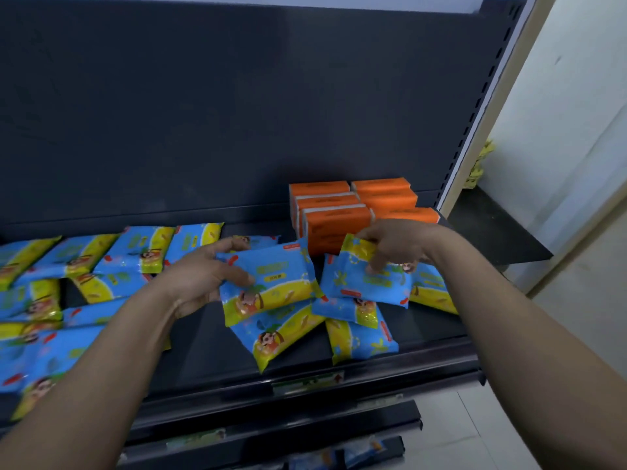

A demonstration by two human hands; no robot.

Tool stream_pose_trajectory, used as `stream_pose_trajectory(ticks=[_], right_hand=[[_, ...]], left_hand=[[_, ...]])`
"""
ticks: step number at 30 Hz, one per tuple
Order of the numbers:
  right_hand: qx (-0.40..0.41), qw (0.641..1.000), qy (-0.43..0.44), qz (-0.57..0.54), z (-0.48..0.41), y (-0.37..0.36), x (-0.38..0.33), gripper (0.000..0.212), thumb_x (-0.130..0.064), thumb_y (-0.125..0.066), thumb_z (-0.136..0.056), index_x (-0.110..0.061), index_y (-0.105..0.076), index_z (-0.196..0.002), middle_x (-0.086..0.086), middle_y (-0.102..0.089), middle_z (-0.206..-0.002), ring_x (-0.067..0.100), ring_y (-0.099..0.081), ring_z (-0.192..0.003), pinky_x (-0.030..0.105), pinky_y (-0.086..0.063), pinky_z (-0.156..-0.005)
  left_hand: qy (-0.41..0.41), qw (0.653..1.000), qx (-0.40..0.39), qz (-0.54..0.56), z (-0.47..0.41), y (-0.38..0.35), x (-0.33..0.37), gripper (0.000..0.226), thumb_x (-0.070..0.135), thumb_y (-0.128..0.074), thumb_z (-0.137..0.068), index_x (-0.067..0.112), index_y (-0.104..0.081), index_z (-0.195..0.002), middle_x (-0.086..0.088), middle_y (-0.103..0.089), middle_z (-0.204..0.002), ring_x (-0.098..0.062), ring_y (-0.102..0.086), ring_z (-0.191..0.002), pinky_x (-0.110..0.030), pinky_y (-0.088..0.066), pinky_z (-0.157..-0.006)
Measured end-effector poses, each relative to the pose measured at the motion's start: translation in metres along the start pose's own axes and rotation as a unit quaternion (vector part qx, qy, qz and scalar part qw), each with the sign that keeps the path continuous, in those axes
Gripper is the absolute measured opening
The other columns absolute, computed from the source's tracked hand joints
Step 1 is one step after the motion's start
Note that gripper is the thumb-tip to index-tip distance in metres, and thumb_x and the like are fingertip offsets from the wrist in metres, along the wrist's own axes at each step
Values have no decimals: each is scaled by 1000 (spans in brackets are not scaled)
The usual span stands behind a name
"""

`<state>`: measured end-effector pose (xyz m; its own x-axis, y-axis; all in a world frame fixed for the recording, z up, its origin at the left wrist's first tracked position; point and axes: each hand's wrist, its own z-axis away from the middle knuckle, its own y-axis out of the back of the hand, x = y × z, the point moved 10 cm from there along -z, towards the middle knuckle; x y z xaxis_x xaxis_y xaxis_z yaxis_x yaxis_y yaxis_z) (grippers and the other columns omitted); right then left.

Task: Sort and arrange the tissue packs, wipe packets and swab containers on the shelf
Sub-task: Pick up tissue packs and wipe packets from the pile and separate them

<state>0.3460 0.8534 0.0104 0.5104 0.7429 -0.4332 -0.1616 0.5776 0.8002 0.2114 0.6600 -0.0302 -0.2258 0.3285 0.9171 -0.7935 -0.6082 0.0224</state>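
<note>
While the orange tissue packs (339,212) sit stacked just behind the right hand (397,245), it pinches one wipe packet (359,283); the left hand (200,276) grips another packet (271,286). Jumbled packets (363,344) under both hands need sorting.

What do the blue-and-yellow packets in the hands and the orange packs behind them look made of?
The blue-and-yellow packets look like thin glossy plastic film, judging by bright glints, wrinkles and crimped ends. The orange packs are probably wrapped in smoother, duller plastic over white tissue, which shows at the pale side edges; a paper wrap cannot be ruled out.
</note>
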Motion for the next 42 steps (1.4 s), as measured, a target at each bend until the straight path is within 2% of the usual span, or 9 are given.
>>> stream_pose_trajectory(ticks=[4,6,9,16,21,26,34,38,42], right_hand=[[-57,996,-27,57,-8,-11,-15,42,-18,-68,-83,-25,-57,-123,-12,-58,-85,5,-49,-67,21,-37,-54],[-94,992,-34,80,-14,-20,-21,53,-21,-71,-81,-29,-52,-130,-8,-63,-108,13,-57,-92,27,-46,-76],[-135,980,-29,144,-23,-34,-31,65,-23,-71,-80,-32,-44,-139,-4,-53,-134,21,-48,-122,35,-38,-102],[-121,976,-44,176,-26,-36,-31,56,-26,-69,-83,-28,-47,-134,-4,-52,-131,21,-48,-118,29,-39,-86],[-58,986,-65,142,-23,-30,-15,47,-35,-68,-83,-27,-50,-125,-2,-56,-124,22,-52,-111,35,-45,-92],[4,988,-99,118,-15,-24,-5,71,-46,-63,-84,-18,-35,-142,4,-44,-142,26,-45,-126,36,-40,-100],[105,994,-15,6,-18,-22,-39,34,-33,-70,-81,-10,-56,-102,11,-63,-100,23,-58,-88,40,-46,-89],[133,988,33,-71,-18,-14,-56,53,-18,-70,-81,-18,-45,-128,9,-60,-116,27,-60,-102,35,-50,-82],[108,991,71,-46,-15,-8,-66,64,-11,-67,-79,-31,-39,-133,8,-58,-120,29,-59,-104,37,-50,-85]], left_hand=[[40,989,-5,-141,7,8,-20,35,-3,-73,-74,11,-60,-103,-11,-68,-93,-20,-69,-74,-29,-58,-58],[56,976,-18,-210,9,8,-28,32,7,-78,-71,9,-64,-99,-10,-69,-93,-21,-69,-76,-26,-55,-58],[60,952,-25,-299,7,6,-33,36,23,-84,-65,11,-67,-95,-5,-70,-94,-20,-67,-87,-27,-53,-73],[50,947,-32,-316,1,-5,-31,47,30,-84,-64,15,-58,-100,-2,-64,-103,-19,-61,-96,-37,-49,-91],[50,960,-21,-276,3,-1,-26,36,21,-81,-70,20,-52,-91,4,-59,-97,-10,-57,-85,-20,-46,-68],[27,963,-1,-268,10,16,-13,36,14,-81,-68,16,-55,-93,-1,-64,-94,-15,-63,-81,-25,-50,-65],[6,959,43,-279,27,49,-1,55,15,-85,-63,15,-55,-109,-4,-65,-101,-25,-65,-91,-41,-54,-85],[30,953,38,-300,35,50,-12,31,10,-82,-64,12,-67,-90,-8,-72,-93,-26,-68,-89,-38,-55,-82],[57,948,42,-310,43,50,-20,37,16,-81,-60,10,-68,-95,-8,-71,-99,-26,-65,-95,-45,-50,-93]])
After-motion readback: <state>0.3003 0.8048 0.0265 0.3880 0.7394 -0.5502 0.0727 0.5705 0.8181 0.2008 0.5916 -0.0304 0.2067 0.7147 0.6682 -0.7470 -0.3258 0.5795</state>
